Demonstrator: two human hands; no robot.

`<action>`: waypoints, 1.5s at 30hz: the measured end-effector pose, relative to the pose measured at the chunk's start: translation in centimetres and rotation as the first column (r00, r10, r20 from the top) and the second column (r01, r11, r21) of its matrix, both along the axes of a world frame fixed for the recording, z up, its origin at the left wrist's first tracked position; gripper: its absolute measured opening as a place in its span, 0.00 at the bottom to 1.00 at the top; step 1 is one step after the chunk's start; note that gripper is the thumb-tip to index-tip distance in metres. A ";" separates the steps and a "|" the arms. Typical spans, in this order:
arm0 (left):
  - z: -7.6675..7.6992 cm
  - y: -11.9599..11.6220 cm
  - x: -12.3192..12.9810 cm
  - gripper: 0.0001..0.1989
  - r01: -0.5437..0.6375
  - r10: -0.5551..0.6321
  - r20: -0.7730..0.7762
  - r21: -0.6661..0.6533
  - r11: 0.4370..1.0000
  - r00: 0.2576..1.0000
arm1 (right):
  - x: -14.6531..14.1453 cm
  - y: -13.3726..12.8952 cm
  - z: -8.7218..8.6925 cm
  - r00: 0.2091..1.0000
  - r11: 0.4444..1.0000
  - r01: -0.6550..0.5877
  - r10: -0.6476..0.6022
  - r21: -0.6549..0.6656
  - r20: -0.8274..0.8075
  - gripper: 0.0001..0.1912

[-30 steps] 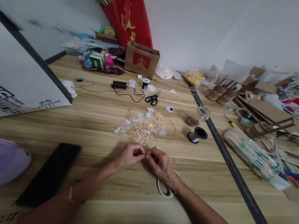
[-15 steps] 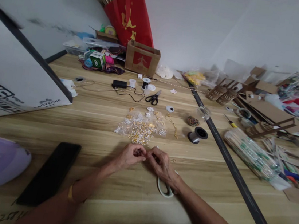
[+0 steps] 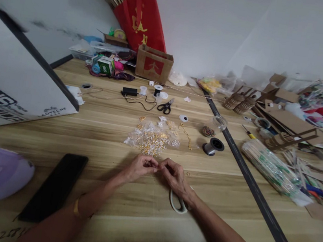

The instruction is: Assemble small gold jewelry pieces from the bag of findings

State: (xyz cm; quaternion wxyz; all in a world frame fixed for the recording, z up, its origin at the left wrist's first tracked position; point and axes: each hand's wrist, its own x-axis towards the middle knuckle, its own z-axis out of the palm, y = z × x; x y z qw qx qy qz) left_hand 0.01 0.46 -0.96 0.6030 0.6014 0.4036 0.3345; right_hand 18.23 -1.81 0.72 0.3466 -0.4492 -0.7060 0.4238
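My left hand [image 3: 142, 167] and my right hand [image 3: 174, 174] meet fingertip to fingertip over the wooden table [image 3: 125, 215]. Both are closed in a pinch; whatever sits between the fingers is too small to name. Just beyond them lies a pile of gold and silver jewelry findings [image 3: 153, 143], partly on clear plastic bags [image 3: 148, 128]. A gold chain [image 3: 186, 135] rests to the right of the pile. Under my right wrist a pale looped handle [image 3: 174, 205] shows, the rest of that tool hidden. A small gold ring [image 3: 188, 174] lies beside my right hand.
Black scissors [image 3: 165, 106], a wire spool [image 3: 213, 146] and a tub of beads [image 3: 208, 131] stand beyond the pile. On the left are a black phone [image 3: 54, 188] and a large white box [image 3: 21, 75]. Wrapped sticks [image 3: 273, 163] lie at right.
Both hands stay pinched together in almost the same place, with only slight finger movement. The objects on the table have not moved.
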 end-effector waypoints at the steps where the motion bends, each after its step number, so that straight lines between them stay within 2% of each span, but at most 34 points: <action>1: 0.1 0.0 0.0 0.11 0.009 -0.008 0.009 -0.016 1.000 1.000 | 0.0 0.0 0.0 1.000 1.000 0.001 -0.001 -0.015 -0.017 0.12; 6: 0.3 0.1 -0.1 0.09 0.010 -0.010 0.011 0.002 1.000 1.000 | -0.1 0.0 0.3 0.998 0.999 0.002 -0.005 -0.051 -0.058 0.13; 17: 0.3 0.0 0.1 0.06 -0.010 0.012 -0.027 0.090 0.996 1.000 | -0.1 -0.1 0.6 1.000 0.999 -0.001 -0.001 -0.043 -0.028 0.14; 21: 0.3 -0.1 0.2 0.06 -0.020 0.020 0.007 0.055 0.998 1.000 | -0.1 -0.1 0.9 1.000 0.999 -0.006 0.006 -0.038 -0.010 0.14; 25: 0.7 -0.3 0.2 0.08 -0.002 0.004 0.073 -0.033 0.999 0.997 | -0.1 -0.1 0.8 1.000 1.000 -0.016 0.016 -0.022 0.002 0.14; 30: 0.6 -0.3 0.1 0.10 -0.004 0.012 0.104 -0.081 0.997 0.995 | 1.3 0.1 1.6 0.979 0.996 -0.078 0.070 0.037 0.190 0.12; 32: 0.5 -0.2 0.1 0.11 -0.017 0.029 0.113 -0.109 0.994 0.993 | 2.5 -0.2 2.4 0.945 0.993 -0.097 0.070 0.067 0.320 0.10; 34: 0.3 -0.1 0.1 0.11 -0.028 0.045 0.120 -0.138 0.990 0.992 | 3.7 -1.1 3.3 0.872 0.990 -0.115 0.061 0.082 0.486 0.09; 38: 0.3 0.0 0.1 0.12 -0.051 0.074 0.126 -0.176 0.983 0.989 | 5.4 -3.9 4.0 0.647 0.985 -0.114 -0.024 0.128 0.762 0.14; 40: 0.4 0.0 0.1 0.12 -0.059 0.083 0.123 -0.187 0.980 0.989 | 5.7 -5.3 3.6 0.582 0.979 -0.134 -0.047 0.153 0.812 0.21; 45: 0.3 0.0 0.1 0.11 -0.069 0.091 0.107 -0.198 0.978 0.990 | 5.3 -6.8 2.4 0.515 0.971 -0.114 -0.123 0.210 0.848 0.22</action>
